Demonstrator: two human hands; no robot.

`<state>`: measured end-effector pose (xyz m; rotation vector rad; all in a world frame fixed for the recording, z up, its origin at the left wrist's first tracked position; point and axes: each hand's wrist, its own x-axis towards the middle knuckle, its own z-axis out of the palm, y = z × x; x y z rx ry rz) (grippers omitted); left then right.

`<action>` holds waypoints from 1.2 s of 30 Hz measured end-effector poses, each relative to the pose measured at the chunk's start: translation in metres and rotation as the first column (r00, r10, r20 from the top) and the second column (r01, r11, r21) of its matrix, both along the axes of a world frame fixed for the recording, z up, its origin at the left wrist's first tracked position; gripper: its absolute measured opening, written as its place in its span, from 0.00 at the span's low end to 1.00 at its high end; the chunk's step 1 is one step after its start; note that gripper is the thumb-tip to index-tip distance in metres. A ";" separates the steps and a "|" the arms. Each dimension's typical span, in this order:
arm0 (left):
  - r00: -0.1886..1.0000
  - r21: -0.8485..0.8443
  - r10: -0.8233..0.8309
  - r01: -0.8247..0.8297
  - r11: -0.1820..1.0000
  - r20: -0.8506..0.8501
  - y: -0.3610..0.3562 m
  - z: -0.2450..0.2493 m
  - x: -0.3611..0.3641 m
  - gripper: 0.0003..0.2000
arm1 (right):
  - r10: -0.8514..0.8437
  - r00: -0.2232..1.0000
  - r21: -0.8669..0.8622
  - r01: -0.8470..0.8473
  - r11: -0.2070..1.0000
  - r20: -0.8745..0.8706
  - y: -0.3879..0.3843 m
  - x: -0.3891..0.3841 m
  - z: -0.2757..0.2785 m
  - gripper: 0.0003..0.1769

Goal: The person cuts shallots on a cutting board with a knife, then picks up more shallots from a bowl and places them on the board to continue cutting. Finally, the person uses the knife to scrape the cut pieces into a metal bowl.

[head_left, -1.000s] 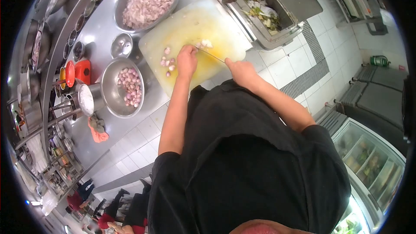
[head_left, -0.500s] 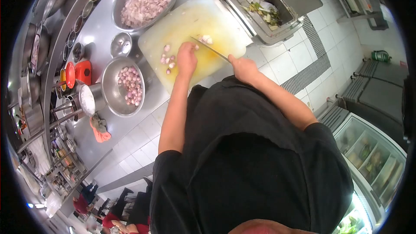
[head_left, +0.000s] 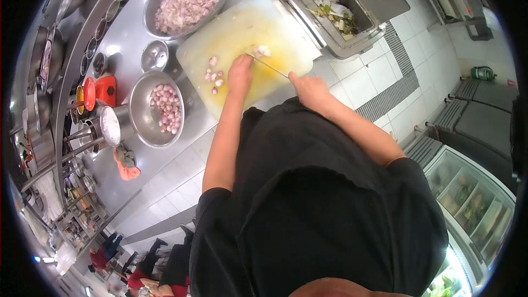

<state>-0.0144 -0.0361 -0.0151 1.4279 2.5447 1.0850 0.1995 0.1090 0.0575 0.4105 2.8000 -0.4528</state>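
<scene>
I see a white cutting board (head_left: 242, 27), stained yellow across its middle, lying on a stainless steel counter (head_left: 126, 38). My right hand (head_left: 311, 89) is closed around the handle of a knife (head_left: 269, 66), whose thin blade lies low over the board and points toward my left hand (head_left: 240, 74). That hand is curled, fingertips down on the board right at the blade; I cannot tell what sits under them. Just beyond the blade lies a small heap of pale cut shallot pieces (head_left: 262, 50). A few whole peeled shallots (head_left: 214, 77), pinkish-purple, are scattered left of my left hand. Near the board's left edge stands a steel bowl of peeled shallots (head_left: 159, 109), with a small steel bowl (head_left: 154, 56) behind it and a large bowl of chopped shallot (head_left: 187, 0) at the far side. An open waste bin (head_left: 335, 11) holding green scraps stands to the right. The floor (head_left: 379, 77) is white tile, and a glass-topped chiller (head_left: 467, 203) stands at the right.
</scene>
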 end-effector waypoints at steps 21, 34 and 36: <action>0.997 0.092 0.043 -0.036 0.995 -0.070 -0.001 -0.011 0.001 0.03 | -0.013 1.000 -0.063 0.012 0.998 -0.020 0.003 -0.008 -0.004 0.20; 0.998 0.062 -0.001 0.005 0.998 -0.066 -0.009 0.006 -0.006 0.08 | -0.076 0.997 -0.172 0.081 0.982 0.032 0.008 -0.015 -0.011 0.19; 0.941 0.078 0.283 -0.273 0.959 -0.184 -0.022 0.020 -0.024 0.07 | -0.040 0.998 -0.175 0.049 0.983 0.053 0.007 -0.010 0.003 0.19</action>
